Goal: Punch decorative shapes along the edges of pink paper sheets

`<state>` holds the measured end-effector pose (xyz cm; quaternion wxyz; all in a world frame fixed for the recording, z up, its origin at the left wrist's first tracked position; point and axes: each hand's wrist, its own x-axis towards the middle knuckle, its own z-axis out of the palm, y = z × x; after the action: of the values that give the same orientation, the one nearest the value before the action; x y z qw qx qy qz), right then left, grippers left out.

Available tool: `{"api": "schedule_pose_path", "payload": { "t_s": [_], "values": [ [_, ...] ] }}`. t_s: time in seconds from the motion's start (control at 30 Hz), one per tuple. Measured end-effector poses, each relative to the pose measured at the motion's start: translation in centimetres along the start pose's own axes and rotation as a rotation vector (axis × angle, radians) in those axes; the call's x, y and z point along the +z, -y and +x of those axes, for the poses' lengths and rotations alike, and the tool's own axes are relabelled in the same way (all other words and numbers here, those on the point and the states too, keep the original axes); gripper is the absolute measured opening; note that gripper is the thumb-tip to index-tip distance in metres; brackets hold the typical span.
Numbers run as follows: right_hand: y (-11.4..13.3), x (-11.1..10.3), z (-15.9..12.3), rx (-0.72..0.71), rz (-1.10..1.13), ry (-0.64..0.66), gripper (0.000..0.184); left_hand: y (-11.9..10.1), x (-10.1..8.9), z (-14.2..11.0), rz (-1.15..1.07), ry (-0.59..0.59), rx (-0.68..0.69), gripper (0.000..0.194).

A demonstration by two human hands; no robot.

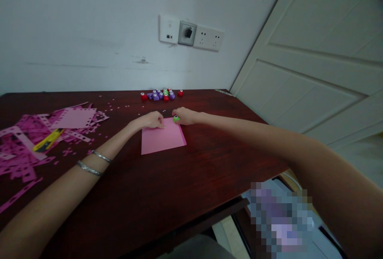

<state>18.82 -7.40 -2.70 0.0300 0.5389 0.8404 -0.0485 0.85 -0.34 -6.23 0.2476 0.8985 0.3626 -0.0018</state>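
Note:
A square pink sheet of paper (163, 139) lies on the dark red table, with a darker pink layer showing along its right side. My left hand (154, 120) rests on its upper left part, fingers curled, the fingertips at the paper's top area. At the upper right corner my right hand (184, 115) is closed around a small green craft punch (176, 119), which sits at the sheet's top edge. The fingers hide part of the punch. Behind the hands stands a group of small red, purple and green craft punches (160, 95).
Punched pink paper strips (22, 137) are heaped at the left, with a yellow utility knife (48, 140) on top. Tiny pink cut-outs (118, 106) are scattered around. Wall sockets (208, 38) are above the table (191, 195); a white door (317, 59) stands at the right.

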Motion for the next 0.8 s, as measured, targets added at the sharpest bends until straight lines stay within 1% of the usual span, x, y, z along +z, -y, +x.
{"api": "schedule_pose_path", "payload": {
  "t_s": [0.4,0.63,0.8],
  "values": [
    [0.2,-0.4,0.0,0.044,0.019,-0.004,0.024,0.1,0.2,-0.1,-0.059,-0.013,0.008,0.019],
    [-0.6,0.2,-0.1,0.033,0.076,-0.032,0.019,0.6,0.7,-0.3,-0.110,-0.041,0.030,0.018],
    [-1.3,0.6,-0.1,0.013,0.108,-0.061,0.016,0.3,0.7,-0.7,-0.113,-0.048,0.029,0.019]
  ]
}}
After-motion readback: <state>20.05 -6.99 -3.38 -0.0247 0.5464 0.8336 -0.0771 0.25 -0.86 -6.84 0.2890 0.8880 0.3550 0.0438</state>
